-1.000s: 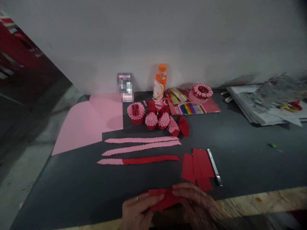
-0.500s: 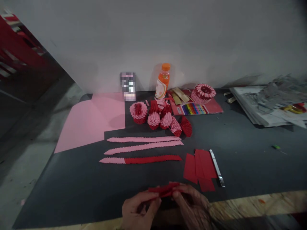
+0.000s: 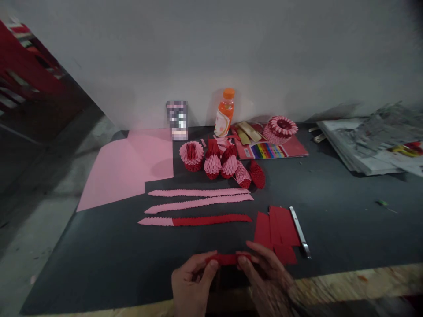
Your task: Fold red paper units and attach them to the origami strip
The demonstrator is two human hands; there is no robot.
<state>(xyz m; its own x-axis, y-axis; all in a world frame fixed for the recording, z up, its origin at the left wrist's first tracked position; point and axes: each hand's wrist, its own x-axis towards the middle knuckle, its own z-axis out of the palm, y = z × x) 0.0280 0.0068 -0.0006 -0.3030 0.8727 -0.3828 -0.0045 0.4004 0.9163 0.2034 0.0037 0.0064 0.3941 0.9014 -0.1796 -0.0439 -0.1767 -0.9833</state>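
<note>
A folded strip of red paper (image 3: 228, 259) is stretched level between my two hands near the table's front edge. My left hand (image 3: 194, 277) pinches its left end between thumb and fingers. At the other end, my right hand (image 3: 264, 275) grips the strip with the thumb on top, one finger raised. Flat red paper pieces (image 3: 282, 226) lie overlapped just beyond my right hand, with a slim metal knife (image 3: 300, 232) along their right side. Farther back rest a pink-and-red folded-paper chain (image 3: 205, 221) and two pink chains (image 3: 198, 204).
Folded-paper pieces (image 3: 212, 165) stand mid-table, before an orange drink bottle (image 3: 224, 113) and a phone (image 3: 177, 121) against the wall. Pink sheets (image 3: 122, 171) lie at left. A round paper piece (image 3: 280, 129) sits on a red pack (image 3: 294, 147). Stacked papers (image 3: 360, 154) lie right.
The red paper has gone from a partly opened fold to a flatter, narrow strip. A finger of my right hand has lifted away from it.
</note>
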